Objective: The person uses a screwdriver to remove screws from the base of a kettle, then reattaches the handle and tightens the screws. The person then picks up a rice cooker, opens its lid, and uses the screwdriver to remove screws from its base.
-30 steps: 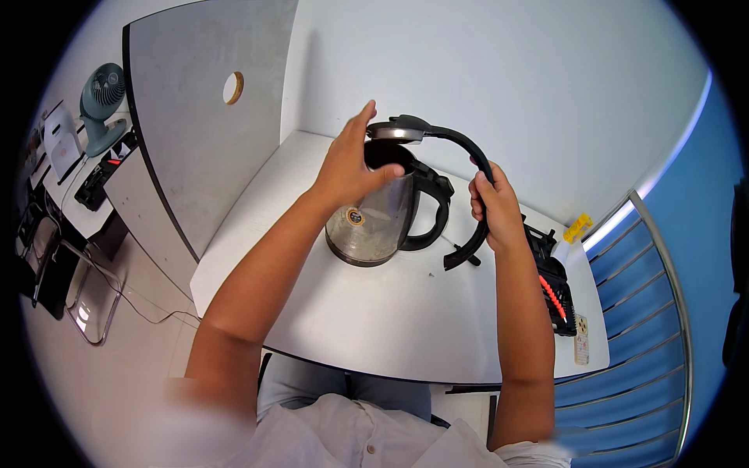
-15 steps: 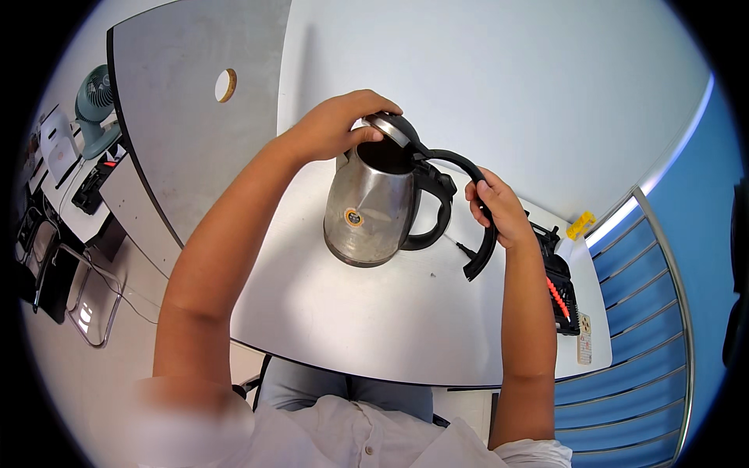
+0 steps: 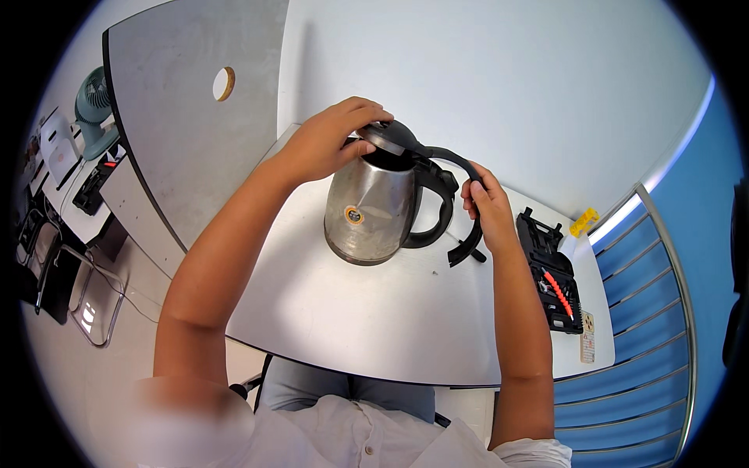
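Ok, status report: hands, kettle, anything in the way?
Left hand grasping lid, right hand gripping curved black piece. Kettle upright, lid tilted over its partly exposed mouth. Tool case off right, not between hands and kettle.

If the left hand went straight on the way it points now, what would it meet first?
The lid comes first: the left hand holds its left edge. Beyond, probably the curved black strip, though depth is unclear.

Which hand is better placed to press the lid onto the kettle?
Likely the left hand: it holds the lid over the open kettle, while the right hand grips the lid's handle farther out.
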Tool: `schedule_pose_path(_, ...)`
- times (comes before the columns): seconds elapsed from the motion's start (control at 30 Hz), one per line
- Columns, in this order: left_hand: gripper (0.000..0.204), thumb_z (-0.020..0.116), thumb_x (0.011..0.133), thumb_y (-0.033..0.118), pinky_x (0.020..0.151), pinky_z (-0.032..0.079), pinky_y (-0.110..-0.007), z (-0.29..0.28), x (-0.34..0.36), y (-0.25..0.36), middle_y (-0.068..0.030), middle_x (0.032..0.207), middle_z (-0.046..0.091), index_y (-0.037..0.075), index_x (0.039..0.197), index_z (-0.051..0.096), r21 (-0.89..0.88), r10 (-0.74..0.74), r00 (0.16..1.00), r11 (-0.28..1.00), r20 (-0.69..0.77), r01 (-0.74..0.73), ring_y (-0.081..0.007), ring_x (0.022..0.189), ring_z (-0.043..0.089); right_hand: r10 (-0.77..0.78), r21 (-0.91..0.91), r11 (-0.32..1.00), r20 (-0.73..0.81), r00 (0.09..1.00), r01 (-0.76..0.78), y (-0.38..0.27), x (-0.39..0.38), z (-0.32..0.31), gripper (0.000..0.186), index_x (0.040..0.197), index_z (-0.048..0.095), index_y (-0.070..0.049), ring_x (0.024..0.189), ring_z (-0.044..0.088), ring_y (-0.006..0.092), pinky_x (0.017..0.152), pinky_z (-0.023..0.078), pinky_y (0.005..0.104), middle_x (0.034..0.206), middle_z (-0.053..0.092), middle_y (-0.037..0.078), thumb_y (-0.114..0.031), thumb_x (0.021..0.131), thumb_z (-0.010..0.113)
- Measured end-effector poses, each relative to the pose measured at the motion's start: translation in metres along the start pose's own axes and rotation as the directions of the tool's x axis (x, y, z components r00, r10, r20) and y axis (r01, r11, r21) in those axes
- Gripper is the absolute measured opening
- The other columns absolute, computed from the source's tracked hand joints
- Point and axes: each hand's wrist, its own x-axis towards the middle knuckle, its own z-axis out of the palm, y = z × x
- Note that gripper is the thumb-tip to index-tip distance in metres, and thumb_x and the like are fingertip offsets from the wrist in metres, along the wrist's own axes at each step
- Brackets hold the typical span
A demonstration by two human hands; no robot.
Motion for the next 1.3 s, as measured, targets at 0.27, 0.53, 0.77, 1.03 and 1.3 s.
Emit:
schedule_pose_path(0.27,0.04,0.059,0.085,0.011,0.091,0.046,-0.035,-0.005,-0.004,-0.014,-0.0071,0.118,0.056,0.014,0.124,0.052,-0.031,-0.018,0.999,0.999,-0.042,0.017,-0.0246,0.107,0.055,0.114,-0.115,0.988,0.061,0.992,-0.107,-0.031,0.009,0.004,0.038,0.127,0.05,-0.004,0.053,0.048,0.0054,0.044,0.035,0.0176,0.078,0.056,0.002,-0.023,0.095,0.045)
schedule_pose_path(0.53,0.039,0.053,0.092,0.022,0.091,0.044,-0.036,0.001,0.013,-0.025,-0.0067,0.118,0.057,0.012,0.13,0.048,-0.101,-0.082,0.994,0.992,-0.069,0.075,-0.0202,0.107,0.054,0.276,-0.186,0.951,0.146,0.95,-0.248,-0.071,0.023,-0.006,0.04,0.127,0.048,-0.004,0.043,0.052,0.0099,0.038,0.041,0.0204,0.072,0.059,0.007,-0.029,0.097,0.039)
schedule_pose_path(0.77,0.038,0.051,0.093,0.015,0.092,0.045,-0.034,0.01,0.032,-0.032,-0.0074,0.118,0.055,0.01,0.13,0.047,-0.197,-0.092,0.992,0.978,-0.085,0.073,-0.0181,0.106,0.054,0.344,-0.085,0.939,0.181,0.921,-0.334,-0.053,0.017,-0.007,0.04,0.125,0.048,-0.006,0.043,0.053,0.0126,0.04,0.045,0.0242,0.073,0.058,0.008,-0.034,0.098,0.037)
schedule_pose_path(1.03,0.031,0.052,0.09,0.007,0.094,0.043,-0.034,0.004,0.032,-0.023,-0.006,0.122,0.053,0.009,0.12,0.052,-0.225,-0.14,0.986,0.967,-0.091,0.117,-0.0197,0.11,0.052,0.214,-0.103,0.973,0.063,0.975,-0.207,-0.05,0.014,0.002,0.036,0.127,0.048,-0.006,0.047,0.05,0.0098,0.043,0.041,0.0206,0.076,0.056,0.004,-0.026,0.097,0.041)
schedule_pose_path(1.3,0.032,0.059,0.077,-0.009,0.088,0.048,-0.035,0.005,-0.011,-0.023,-0.0091,0.124,0.051,0.006,0.105,0.055,0.042,0.153,0.971,0.988,-0.182,-0.148,-0.0262,0.106,0.054,-0.048,-0.241,0.969,0.021,0.999,0.052,-0.029,-0.004,0.007,0.04,0.127,0.053,-0.008,0.068,0.046,0.0079,0.064,0.04,0.0214,0.085,0.056,0.001,-0.019,0.088,0.055)
